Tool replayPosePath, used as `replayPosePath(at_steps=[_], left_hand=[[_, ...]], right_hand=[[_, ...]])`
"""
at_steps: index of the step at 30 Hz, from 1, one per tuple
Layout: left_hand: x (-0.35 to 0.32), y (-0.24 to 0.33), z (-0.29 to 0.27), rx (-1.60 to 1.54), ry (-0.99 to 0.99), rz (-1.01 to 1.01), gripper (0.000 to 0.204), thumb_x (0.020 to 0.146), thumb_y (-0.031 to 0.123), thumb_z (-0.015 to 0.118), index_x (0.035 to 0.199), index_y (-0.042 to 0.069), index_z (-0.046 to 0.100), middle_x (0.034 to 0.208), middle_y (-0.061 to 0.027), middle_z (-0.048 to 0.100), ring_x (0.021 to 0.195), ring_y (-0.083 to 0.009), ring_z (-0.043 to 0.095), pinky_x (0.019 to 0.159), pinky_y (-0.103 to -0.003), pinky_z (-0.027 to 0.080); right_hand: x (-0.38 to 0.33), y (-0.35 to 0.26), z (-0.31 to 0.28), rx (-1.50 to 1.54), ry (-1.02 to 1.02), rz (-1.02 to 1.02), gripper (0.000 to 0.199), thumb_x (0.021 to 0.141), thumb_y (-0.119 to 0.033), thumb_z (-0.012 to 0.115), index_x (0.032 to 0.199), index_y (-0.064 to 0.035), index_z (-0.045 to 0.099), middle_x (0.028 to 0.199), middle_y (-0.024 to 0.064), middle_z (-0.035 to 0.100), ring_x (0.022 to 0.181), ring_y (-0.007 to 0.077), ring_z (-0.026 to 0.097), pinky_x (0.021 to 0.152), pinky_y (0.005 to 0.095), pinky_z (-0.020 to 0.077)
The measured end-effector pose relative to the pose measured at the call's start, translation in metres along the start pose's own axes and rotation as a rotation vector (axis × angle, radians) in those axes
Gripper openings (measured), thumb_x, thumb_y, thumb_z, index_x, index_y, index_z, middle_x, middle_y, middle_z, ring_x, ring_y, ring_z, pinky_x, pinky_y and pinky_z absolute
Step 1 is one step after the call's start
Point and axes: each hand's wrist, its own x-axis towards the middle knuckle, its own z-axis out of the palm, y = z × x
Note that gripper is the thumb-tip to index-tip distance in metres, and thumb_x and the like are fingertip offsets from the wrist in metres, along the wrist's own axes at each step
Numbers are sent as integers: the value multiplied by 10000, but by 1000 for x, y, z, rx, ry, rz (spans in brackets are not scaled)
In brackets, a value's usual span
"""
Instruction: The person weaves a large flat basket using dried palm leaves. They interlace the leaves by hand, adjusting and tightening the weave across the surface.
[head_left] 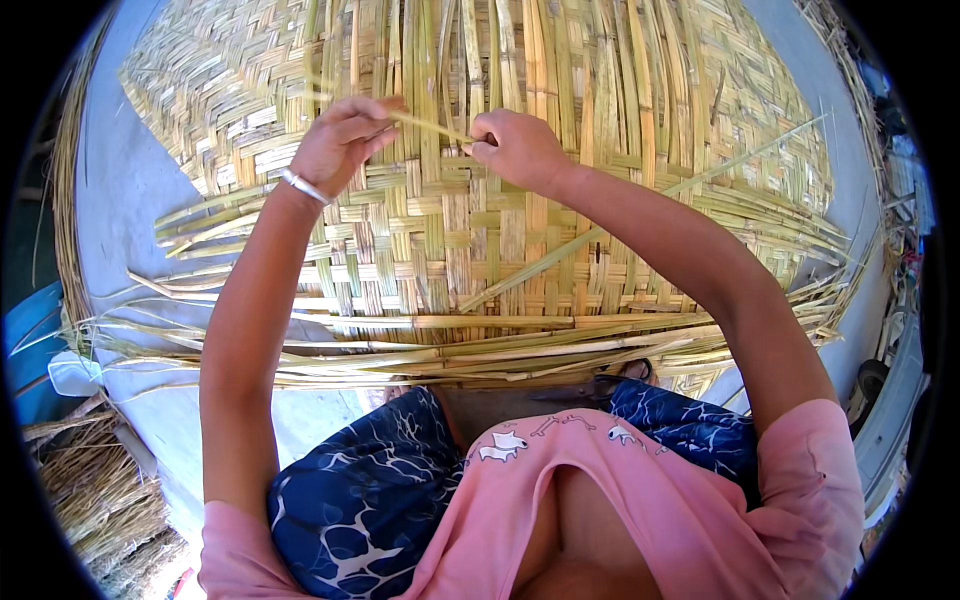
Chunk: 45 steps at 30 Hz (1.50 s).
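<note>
Both my hands are raised over a partly woven mat [430, 235] of flat yellow-green strips, probably split cane or bamboo. A thin pale strip [430, 124] stretches between them. My left hand [350, 140], with a white bangle at the wrist, pinches the strip's left part near its fingertips. My right hand [518, 147] is curled into a fist around the other end. Beneath the hands, long unwoven strips [540, 60] run away from me, and crosswise strips pass over and under them. One loose green strip [560, 250] lies diagonally across the weave.
A bundle of long strips [480, 355] lies along the mat's near edge, by my feet. Finished herringbone matting [215, 95] spreads over the grey floor [110, 215]. Dry straw [105, 500] and a blue object [35, 330] are at left; a dark wheel [872, 382] is at right.
</note>
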Motion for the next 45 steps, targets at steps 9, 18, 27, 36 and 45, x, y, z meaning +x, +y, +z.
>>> replayPosePath(at_steps=[9, 18, 27, 36, 45], left_hand=[[77, -21, 21, 812, 256, -87, 465, 801, 158, 661, 1182, -25, 468, 1087, -110, 567, 943, -171, 571, 742, -296, 505], [93, -19, 29, 818, 192, -412, 408, 683, 313, 798, 939, 66, 600, 853, -27, 611, 758, -136, 564, 649, -295, 468], [85, -13, 31, 707, 117, -453, 392, 662, 279, 802, 965, 68, 669, 981, -50, 615, 909, -179, 507, 821, -373, 396], [78, -24, 26, 617, 204, -283, 363, 647, 290, 826, 789, 5, 653, 883, -79, 613, 734, -132, 476, 642, -308, 408], [70, -32, 14, 309, 3, -248, 637, 701, 279, 806, 1151, -40, 488, 1165, -137, 569, 1140, -209, 472, 1018, -395, 302]], right_hand=[[-11, -2, 1, 211, 194, 200, 166, 766, -188, 572, 820, -31, 569, 687, 152, 615, 650, 308, 590, 644, 399, 466], [-17, 0, -8, 270, 178, 156, 181, 799, -183, 617, 810, -27, 527, 651, 64, 561, 583, 155, 511, 583, 310, 441], [-19, -2, -10, 299, 163, 205, 186, 818, -182, 619, 807, -21, 526, 644, 42, 550, 587, 119, 506, 565, 292, 434], [-1, 5, 2, 229, 134, 255, 171, 814, -177, 582, 888, -24, 555, 758, 106, 597, 698, 205, 569, 641, 345, 454], [4, 14, 21, -113, 4, -21, 241, 844, -154, 521, 1072, -106, 584, 976, 123, 591, 874, 320, 589, 762, 425, 466]])
